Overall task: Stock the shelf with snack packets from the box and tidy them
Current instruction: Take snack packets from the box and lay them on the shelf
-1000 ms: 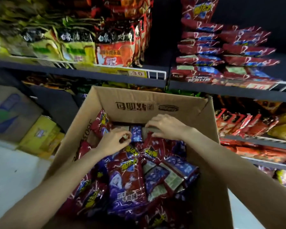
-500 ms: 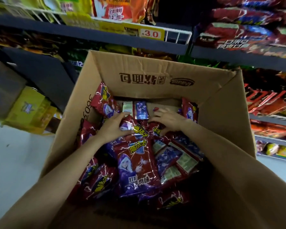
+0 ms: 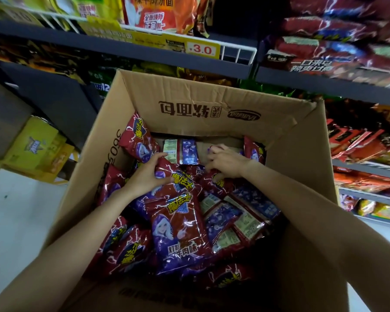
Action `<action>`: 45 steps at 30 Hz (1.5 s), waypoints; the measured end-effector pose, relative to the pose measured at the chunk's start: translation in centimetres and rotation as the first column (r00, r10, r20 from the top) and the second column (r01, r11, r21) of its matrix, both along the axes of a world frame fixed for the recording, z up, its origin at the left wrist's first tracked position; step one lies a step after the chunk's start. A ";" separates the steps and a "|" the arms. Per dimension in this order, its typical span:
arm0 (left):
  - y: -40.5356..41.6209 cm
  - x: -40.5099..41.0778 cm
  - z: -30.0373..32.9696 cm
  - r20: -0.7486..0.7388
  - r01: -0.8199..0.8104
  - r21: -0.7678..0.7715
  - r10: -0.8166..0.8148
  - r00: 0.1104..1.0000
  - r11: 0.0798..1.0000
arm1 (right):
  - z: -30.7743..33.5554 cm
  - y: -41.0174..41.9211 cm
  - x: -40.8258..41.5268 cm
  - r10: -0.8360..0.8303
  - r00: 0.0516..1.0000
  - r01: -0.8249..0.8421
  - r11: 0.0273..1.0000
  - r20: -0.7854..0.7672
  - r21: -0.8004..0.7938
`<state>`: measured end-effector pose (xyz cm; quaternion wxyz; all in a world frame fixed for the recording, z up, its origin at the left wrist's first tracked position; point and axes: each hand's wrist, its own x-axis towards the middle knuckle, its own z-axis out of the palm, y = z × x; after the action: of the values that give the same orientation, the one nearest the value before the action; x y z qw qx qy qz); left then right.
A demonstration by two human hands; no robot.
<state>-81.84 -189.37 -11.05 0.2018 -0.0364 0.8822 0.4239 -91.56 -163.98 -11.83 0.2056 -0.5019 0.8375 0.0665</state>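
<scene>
Red-and-purple foil snack packets fill the open brown cardboard box. Left hand, fingers curled, grips 1 packet's top edge; right hand, at its 3 o'clock, pinches packets beneath.

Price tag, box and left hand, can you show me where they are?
price tag (image 3: 202,49), head view, on the number
box (image 3: 212,97), head view, far inner wall
left hand (image 3: 148,173), head view, back of hand
</scene>
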 end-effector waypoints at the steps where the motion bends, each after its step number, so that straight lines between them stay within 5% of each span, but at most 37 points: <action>1: 0.2 -0.1 0.4 -0.003 0.000 0.011 0.000 1.000 1.000 | 0.3 0.4 -0.1 -0.019 1.000 0.019 0.999 0.005 -0.030; 8: 0.0 -0.9 4.2 -0.134 -0.010 0.051 0.017 0.991 0.999 | 5.3 2.8 0.3 -0.157 0.987 0.161 0.960 0.036 -0.230; 13: 0.1 -0.8 8.7 -0.304 -0.074 0.049 0.086 0.949 0.996 | 12.4 5.1 2.1 -0.355 0.934 0.330 0.811 0.042 -0.483; 20: 2.6 -1.1 17.5 -0.532 -0.132 0.118 0.175 0.828 0.984 | 21.2 10.0 5.8 -0.572 0.765 0.576 0.399 0.298 -0.714; 29: 12.1 -3.7 29.4 -0.687 0.051 0.090 0.025 0.726 0.995 | 31.0 20.8 7.3 -0.432 0.652 0.613 -0.182 0.623 -0.769; 36: 21.7 -8.1 35.3 -0.764 0.091 -0.120 -0.150 0.628 0.989 | 36.3 29.7 2.6 -0.541 0.674 0.422 -0.278 0.503 -0.863; 42: 27.4 -12.2 39.3 -0.912 0.010 -0.113 -0.108 0.395 0.994 | 37.5 32.9 -5.3 -0.619 0.614 0.374 -0.318 0.489 -0.871; 45: 29.1 -15.5 41.0 -0.931 -0.017 -0.068 -0.058 0.360 0.998 | 37.3 33.4 -9.6 -0.651 0.580 0.352 -0.343 0.490 -0.871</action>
<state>-97.36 -160.27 29.94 -0.3285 0.2140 0.8554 0.3385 -101.18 -130.56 25.49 -0.2910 -0.0438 0.7629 -0.5756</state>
